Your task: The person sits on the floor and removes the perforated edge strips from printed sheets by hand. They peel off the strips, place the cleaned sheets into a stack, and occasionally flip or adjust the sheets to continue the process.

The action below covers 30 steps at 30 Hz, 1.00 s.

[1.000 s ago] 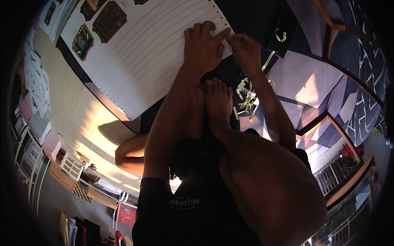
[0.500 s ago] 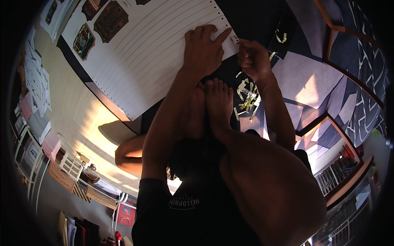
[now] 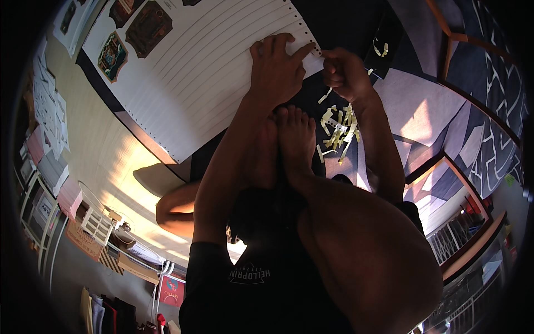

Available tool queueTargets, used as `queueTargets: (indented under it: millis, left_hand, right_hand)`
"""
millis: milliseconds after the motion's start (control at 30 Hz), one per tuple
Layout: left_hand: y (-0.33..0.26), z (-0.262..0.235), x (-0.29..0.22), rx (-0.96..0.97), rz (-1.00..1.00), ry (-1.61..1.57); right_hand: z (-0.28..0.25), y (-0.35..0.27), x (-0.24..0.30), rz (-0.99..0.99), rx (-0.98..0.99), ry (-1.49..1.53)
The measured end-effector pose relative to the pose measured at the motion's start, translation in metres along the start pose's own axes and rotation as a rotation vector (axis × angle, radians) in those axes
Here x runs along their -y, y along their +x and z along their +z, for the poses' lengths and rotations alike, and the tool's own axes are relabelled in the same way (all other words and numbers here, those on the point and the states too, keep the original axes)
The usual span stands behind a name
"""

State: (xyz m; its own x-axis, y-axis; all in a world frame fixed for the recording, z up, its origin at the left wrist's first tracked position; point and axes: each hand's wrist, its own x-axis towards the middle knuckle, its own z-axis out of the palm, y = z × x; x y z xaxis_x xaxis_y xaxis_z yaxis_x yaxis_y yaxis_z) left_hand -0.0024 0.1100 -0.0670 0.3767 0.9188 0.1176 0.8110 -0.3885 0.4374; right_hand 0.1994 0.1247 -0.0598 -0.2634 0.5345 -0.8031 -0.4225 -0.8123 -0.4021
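Now, in the head view, I'm seeing the right hand (image 3: 349, 75) sitting between one and two o'clock, a little farther from the left hand (image 3: 274, 71) than it was a second ago, so the corner of the white sheet (image 3: 183, 106) is showing clear of it. The sheet is spreading from ten o'clock round to twelve, its row of holes (image 3: 300, 24) running down the right-hand edge to that corner.

At twelve o'clock the left hand is lying spread on the sheet, knuckles bent, index finger reaching to the holes; it is pressing rather than grasping, having slid slightly toward the corner. The right hand is pointing its index finger at the corner, its other fingers curling in; whether it is pinching anything I can't tell.

Toward two o'clock, pale yellow scraps (image 3: 336, 131) are lying in a loose heap beside the bare foot (image 3: 296, 136), looking slightly fuller on its right side than a second ago. I'm judging that the work is staying at this corner, with the left hand steadying the sheet.
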Motion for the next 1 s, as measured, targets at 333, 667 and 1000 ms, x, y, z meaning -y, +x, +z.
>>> queueTargets:
  millis: [333,667,1000]
  left_hand:
    - [0.002,-0.002,-0.001,0.031,0.035,0.068]
    - [0.000,-0.006,-0.003,0.046,0.064,0.118]
    - [0.000,-0.010,-0.022,-0.065,-0.319,-0.921]
  right_hand:
    - [0.008,-0.003,0.001,-0.167,-0.070,-0.194]
    - [0.007,-0.036,-0.022,-0.448,-0.094,-0.594]
    - [-0.007,-0.045,-0.033,-0.243,0.246,0.117]
